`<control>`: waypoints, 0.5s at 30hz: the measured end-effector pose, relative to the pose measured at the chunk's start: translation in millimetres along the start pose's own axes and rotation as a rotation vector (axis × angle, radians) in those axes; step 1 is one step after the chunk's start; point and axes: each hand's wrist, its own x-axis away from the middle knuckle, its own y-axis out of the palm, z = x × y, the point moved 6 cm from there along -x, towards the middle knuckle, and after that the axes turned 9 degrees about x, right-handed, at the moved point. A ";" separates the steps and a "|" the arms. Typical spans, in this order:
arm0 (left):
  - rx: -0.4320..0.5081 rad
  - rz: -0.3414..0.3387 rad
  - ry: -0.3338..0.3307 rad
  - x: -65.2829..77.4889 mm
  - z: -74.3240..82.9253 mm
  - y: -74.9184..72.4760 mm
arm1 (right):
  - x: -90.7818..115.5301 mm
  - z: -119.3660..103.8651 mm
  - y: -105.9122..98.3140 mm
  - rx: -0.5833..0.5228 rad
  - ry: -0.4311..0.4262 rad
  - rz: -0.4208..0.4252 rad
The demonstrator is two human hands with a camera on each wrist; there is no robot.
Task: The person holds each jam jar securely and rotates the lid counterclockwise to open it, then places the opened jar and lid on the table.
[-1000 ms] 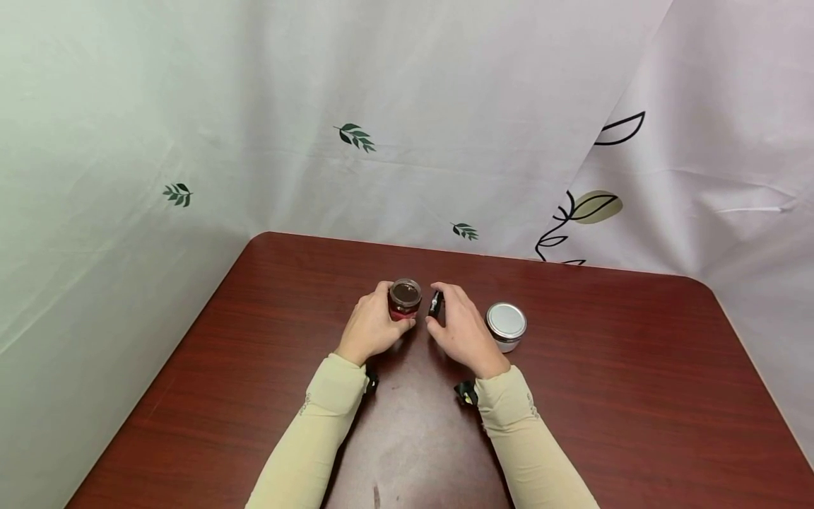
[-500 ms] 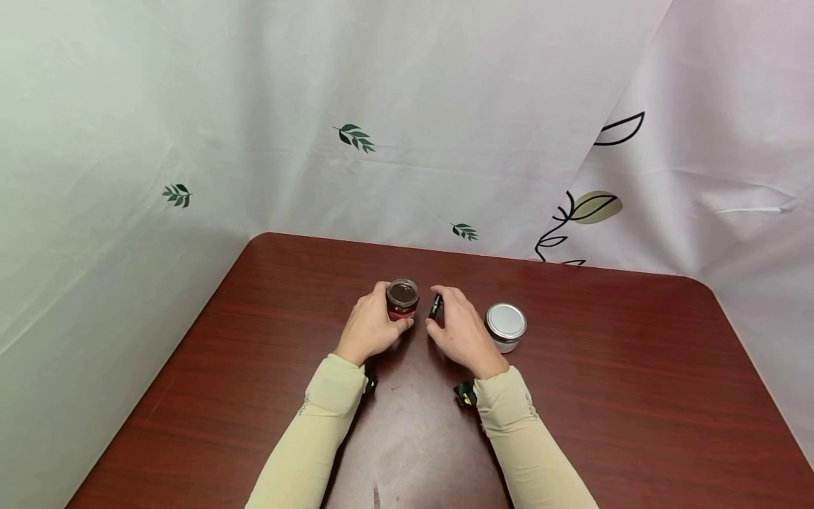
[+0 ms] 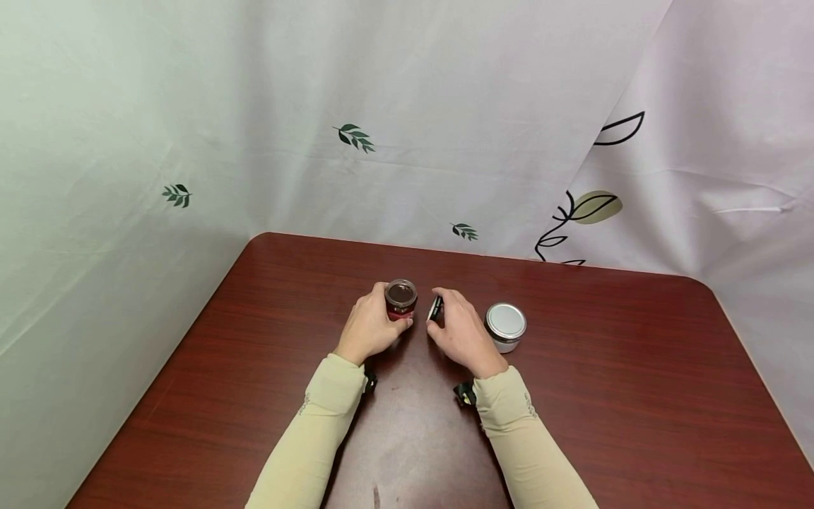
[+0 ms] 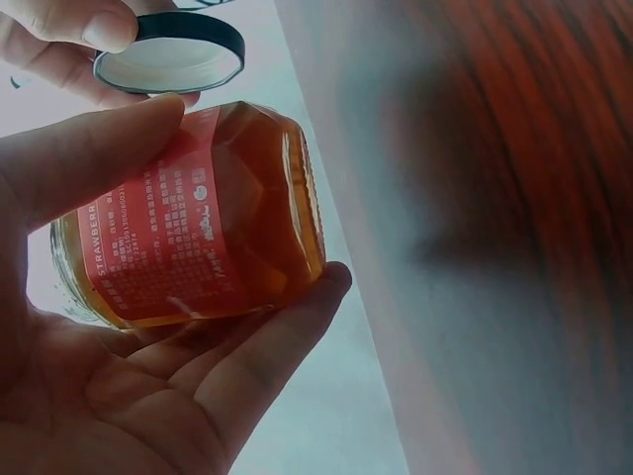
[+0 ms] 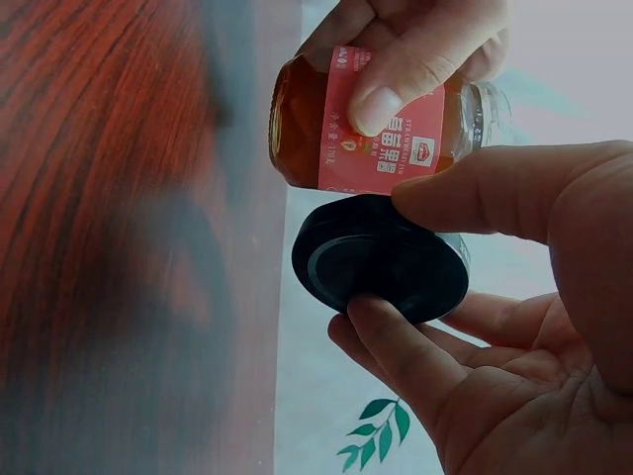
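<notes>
My left hand (image 3: 371, 326) grips a glass jar of strawberry jam (image 4: 247, 218) with a pink label, its open mouth facing up in the head view. The thumb lies across the label and the fingers wrap the far side. Just to the right, my right hand (image 3: 469, 331) pinches a black lid (image 5: 381, 259) between thumb and fingers. The lid is tipped on edge, its pale inner side turned toward the jar in the left wrist view. A small gap separates lid and jar in the head view.
A second jar (image 3: 506, 326) with a silver-white lid stands on the reddish-brown table (image 3: 623, 382), right beside the right hand. White cloth (image 3: 407, 177) printed with leaves hangs behind the table and along its sides.
The left hand and the jam jar have shifted slightly left. In the right hand, the lid has tilted so that more of its pale inside shows.
</notes>
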 end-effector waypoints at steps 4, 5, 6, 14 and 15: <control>0.008 0.006 0.001 0.1 -0.1 -0.2 | -0.4 0.5 1.0 -0.004 0.009 -0.012; 0.011 0.005 0.001 0.0 -0.3 0.1 | -0.4 0.7 1.3 -0.004 0.010 -0.014; 0.014 0.004 0.002 0.0 -0.4 0.5 | -0.4 0.9 1.4 -0.003 0.011 -0.016; 0.028 -0.007 -0.002 0.0 -1.3 1.7 | -0.8 1.0 1.3 0.000 0.006 -0.015; 0.029 -0.008 -0.001 0.0 -1.1 1.6 | -0.9 1.1 1.4 -0.001 0.006 -0.015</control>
